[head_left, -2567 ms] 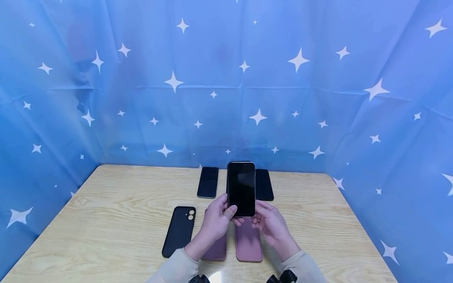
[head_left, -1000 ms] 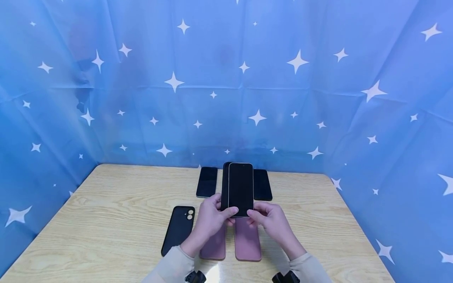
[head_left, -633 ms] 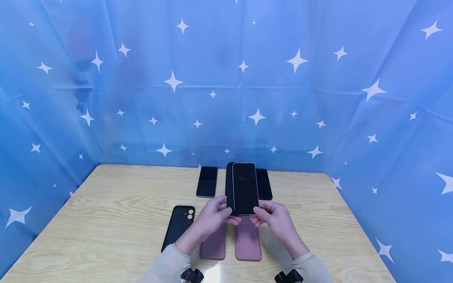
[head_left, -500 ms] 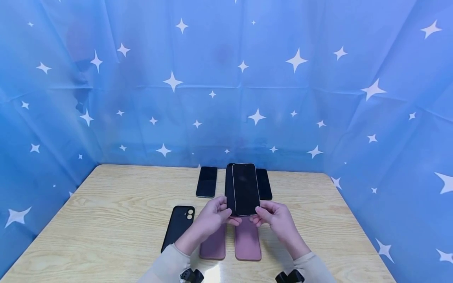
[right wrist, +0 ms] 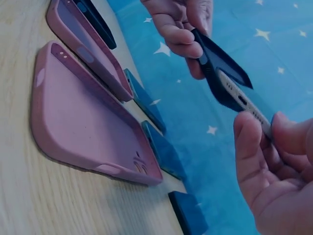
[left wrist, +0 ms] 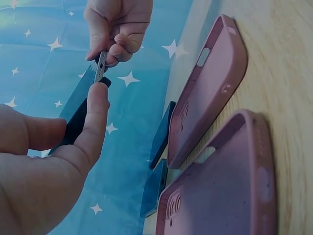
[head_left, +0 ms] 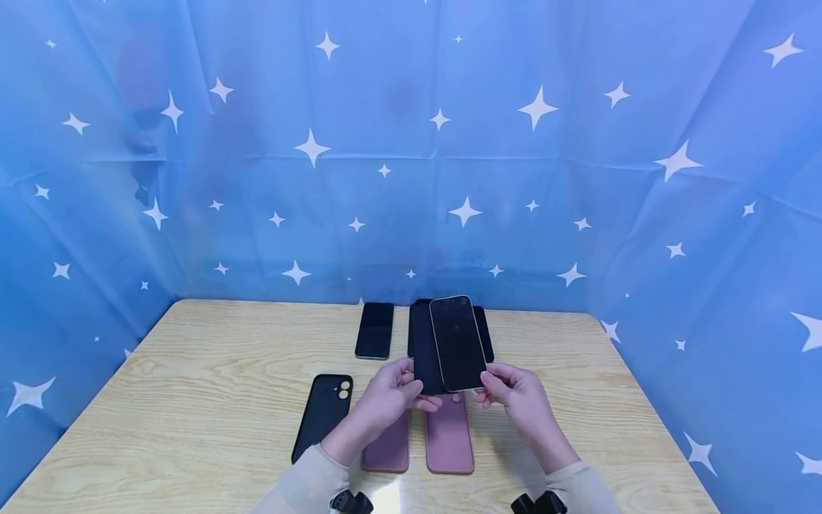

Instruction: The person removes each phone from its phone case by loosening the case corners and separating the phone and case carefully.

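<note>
In the head view my left hand (head_left: 385, 392) grips a black phone case (head_left: 424, 357) by its lower left corner, held up above the table. The fingers of my right hand (head_left: 520, 400) pinch a phone (head_left: 458, 343) with a dark screen and pale metal frame at its lower right corner. The phone leans left at the top and overlaps the right part of the case. From the right wrist view, the phone's bottom edge (right wrist: 239, 95) with its port shows, the far part of the phone still against the case's side wall.
Two pink phone cases (head_left: 449, 439) lie open side up on the wooden table below my hands. Left of them is another black case (head_left: 324, 414). At the back lie dark phones, one at the left (head_left: 375, 330) and one partly hidden (head_left: 486, 339) behind the held phone.
The phone has moved right from over the case and turned so its top leans left, baring more of the case's inside. My right hand has moved right with it; the left stays about in place.
</note>
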The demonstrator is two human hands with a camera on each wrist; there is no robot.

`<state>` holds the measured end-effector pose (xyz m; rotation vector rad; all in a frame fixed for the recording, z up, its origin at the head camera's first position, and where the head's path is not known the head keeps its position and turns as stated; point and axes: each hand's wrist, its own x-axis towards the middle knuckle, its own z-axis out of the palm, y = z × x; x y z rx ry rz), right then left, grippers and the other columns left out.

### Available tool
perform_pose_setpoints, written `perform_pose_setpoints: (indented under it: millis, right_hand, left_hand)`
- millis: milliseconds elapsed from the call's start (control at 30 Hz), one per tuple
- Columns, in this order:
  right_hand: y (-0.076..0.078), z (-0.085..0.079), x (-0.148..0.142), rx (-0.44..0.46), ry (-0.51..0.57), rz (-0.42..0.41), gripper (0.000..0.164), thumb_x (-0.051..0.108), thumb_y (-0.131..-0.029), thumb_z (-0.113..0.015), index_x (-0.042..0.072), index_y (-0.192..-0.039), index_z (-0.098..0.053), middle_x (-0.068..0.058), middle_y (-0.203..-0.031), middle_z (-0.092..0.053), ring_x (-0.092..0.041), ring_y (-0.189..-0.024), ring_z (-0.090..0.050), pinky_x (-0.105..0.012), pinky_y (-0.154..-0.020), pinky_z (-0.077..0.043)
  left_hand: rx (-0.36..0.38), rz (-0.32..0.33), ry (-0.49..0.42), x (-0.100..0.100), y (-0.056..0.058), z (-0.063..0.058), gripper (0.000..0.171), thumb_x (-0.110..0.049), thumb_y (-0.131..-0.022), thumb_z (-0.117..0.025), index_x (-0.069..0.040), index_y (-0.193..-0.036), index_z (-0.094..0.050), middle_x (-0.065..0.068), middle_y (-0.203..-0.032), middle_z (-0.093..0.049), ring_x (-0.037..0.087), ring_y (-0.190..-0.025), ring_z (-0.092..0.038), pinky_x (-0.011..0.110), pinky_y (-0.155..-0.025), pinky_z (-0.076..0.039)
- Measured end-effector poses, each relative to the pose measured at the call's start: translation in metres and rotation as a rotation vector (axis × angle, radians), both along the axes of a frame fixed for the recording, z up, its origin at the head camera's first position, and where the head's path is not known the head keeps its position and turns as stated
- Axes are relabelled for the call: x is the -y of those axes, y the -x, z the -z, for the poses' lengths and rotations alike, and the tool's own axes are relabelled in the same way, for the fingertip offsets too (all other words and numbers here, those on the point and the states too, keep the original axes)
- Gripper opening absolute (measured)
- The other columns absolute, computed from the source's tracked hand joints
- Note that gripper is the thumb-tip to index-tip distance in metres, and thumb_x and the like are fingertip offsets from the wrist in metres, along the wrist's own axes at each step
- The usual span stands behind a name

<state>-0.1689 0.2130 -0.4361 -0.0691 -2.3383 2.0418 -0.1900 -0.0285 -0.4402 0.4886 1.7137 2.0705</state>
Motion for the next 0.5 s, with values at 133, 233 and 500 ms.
perform_pose_setpoints:
  millis: [133, 233, 500]
  right_hand:
    - [-0.001, -0.003, -0.006, -0.009, -0.006, 0.037, 0.023, -0.004, -0.103, -0.056, -0.021, -0.117, -0.062, -0.012, -0.076, -0.069, -0.012, -0.065, -0.067, -0.026, -0.064, -0.061]
    - [-0.002, -0.005, -0.013, -0.020, -0.014, 0.055, 0.024, -0.003, -0.103, -0.055, -0.021, -0.118, -0.061, -0.010, -0.074, -0.069, -0.011, -0.064, -0.067, -0.026, -0.063, -0.060]
    - [0.000, -0.012, -0.034, 0.008, -0.026, 0.089, 0.029, 0.001, -0.106, -0.053, -0.021, -0.123, -0.059, -0.006, -0.075, -0.070, -0.010, -0.065, -0.068, -0.027, -0.064, -0.061]
  left_hand:
    - [0.005, -0.011, -0.001, -0.004, -0.001, 0.000, 0.021, 0.009, -0.107, -0.037, 0.015, -0.126, -0.043, 0.022, -0.107, -0.064, 0.040, -0.099, -0.074, 0.039, -0.090, -0.062]
    - [0.017, -0.020, 0.001, -0.006, -0.001, 0.000, 0.007, 0.009, -0.107, -0.037, 0.004, -0.107, -0.041, 0.007, -0.087, -0.050, 0.042, -0.099, -0.074, 0.040, -0.090, -0.062]
    - [0.045, 0.004, -0.024, -0.017, -0.005, 0.005, 0.035, 0.011, -0.106, -0.038, 0.015, -0.141, -0.041, 0.032, -0.120, -0.067, 0.032, -0.092, -0.076, 0.037, -0.086, -0.063]
